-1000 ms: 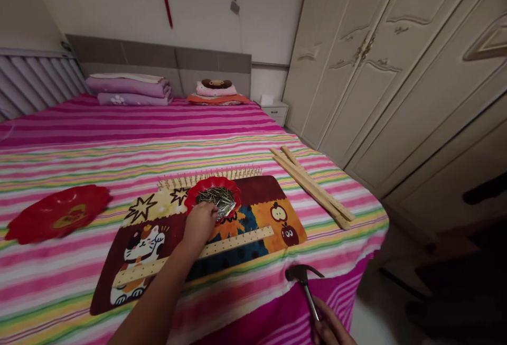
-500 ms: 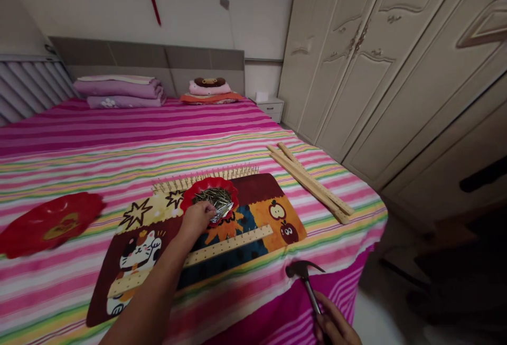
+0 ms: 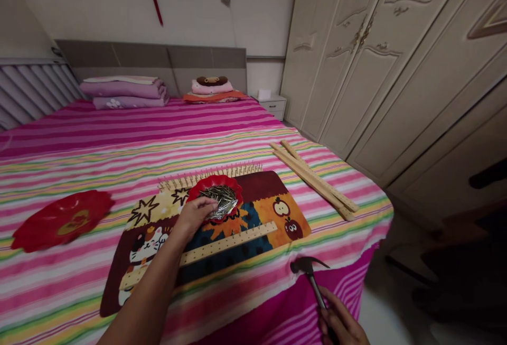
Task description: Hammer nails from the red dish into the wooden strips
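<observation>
At the near left rim of a red scalloped bowl [image 3: 236,186], my left hand [image 3: 197,212] has its fingers pinched together over the loose nails [image 3: 222,195]; whether they grip one is hidden. In my right hand [image 3: 344,319] is the handle of a claw hammer [image 3: 313,278], its dark head towards the bed. Between the bowl and me a perforated wooden strip [image 3: 232,243] lies across the patterned mat [image 3: 257,183], partly covered by my left forearm. A few nails stand in its right part. Behind the bowl, another wooden strip [image 3: 180,183] bristles with upright nails.
Several bare wooden strips [image 3: 317,180] lie crossed at the bed's right side. On the left is a red plate [image 3: 47,223]. Folded bedding [image 3: 124,91] rests by the headboard. The bed's edge drops off at the right, beside the wardrobe [image 3: 356,70].
The view has shifted slightly, moving everything a little to the right. My left hand stays at the bowl, its fingers slightly shifted over the nails. The hammer remains in my right hand.
</observation>
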`<state>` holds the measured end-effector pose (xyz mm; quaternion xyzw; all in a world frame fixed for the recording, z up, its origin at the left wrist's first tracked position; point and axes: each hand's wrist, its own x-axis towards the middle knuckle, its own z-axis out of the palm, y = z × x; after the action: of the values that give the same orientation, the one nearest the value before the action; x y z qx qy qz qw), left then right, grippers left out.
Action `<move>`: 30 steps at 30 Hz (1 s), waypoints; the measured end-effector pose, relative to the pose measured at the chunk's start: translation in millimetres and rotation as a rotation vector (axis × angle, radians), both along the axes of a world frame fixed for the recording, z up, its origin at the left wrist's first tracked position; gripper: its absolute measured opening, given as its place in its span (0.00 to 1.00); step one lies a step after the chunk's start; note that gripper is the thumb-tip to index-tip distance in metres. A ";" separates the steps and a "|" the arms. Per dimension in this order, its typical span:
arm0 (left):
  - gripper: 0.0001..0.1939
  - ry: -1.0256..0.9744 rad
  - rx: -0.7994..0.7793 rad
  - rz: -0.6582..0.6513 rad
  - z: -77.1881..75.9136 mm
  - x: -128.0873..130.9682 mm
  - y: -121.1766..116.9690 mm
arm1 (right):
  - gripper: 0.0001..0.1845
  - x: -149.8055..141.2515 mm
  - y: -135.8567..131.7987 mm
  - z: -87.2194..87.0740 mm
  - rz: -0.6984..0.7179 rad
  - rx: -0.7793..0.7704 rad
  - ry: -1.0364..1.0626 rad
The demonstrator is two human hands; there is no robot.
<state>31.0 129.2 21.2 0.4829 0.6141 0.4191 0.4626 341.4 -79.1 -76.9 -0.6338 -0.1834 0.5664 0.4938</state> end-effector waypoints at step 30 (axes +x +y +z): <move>0.18 -0.163 -0.117 0.052 -12.9 13.6 -72.6 | 0.33 1.8 -0.9 9.0 0.078 0.051 -0.058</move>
<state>44.7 56.5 8.3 0.4033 0.6103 0.4320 0.5275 343.2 -80.0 -67.8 -0.6296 -0.2365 0.5619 0.4816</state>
